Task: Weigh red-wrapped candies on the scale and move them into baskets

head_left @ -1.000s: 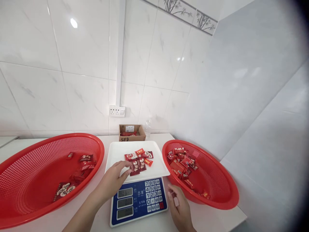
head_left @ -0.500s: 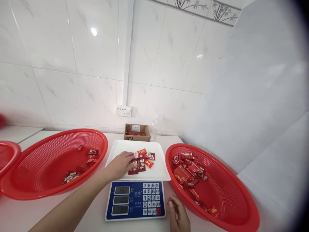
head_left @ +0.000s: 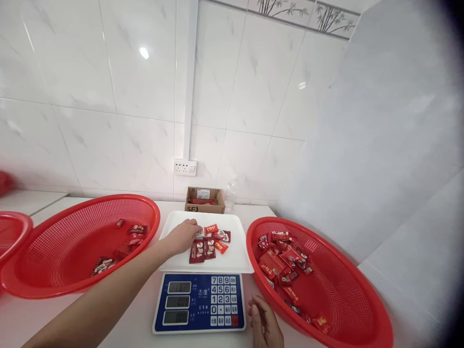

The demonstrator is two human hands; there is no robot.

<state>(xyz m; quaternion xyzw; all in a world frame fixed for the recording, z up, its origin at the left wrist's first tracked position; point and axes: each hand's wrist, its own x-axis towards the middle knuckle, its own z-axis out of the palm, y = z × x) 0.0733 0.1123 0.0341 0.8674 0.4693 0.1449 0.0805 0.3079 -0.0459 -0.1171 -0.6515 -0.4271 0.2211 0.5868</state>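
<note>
The left hand (head_left: 183, 236), fingers bent, seems to be sorting a white-and-red wrapped packet (head_left: 200, 233) on the white plastic tray (head_left: 237, 251), grip unclear; lifting needs pinching. Right hand (head_left: 267, 325): loosely half-open.

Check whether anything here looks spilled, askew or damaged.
Nothing looks spilled or damaged: the wrapped candies by the left hand lie loosely within the white weighing tray. One minor oddity: the right red basket crowds the tray's edge; I can't tell whether they touch.

The head view looks forward and down — close above the scale (head_left: 200, 303), facing the tiled wall (head_left: 147, 150).
</note>
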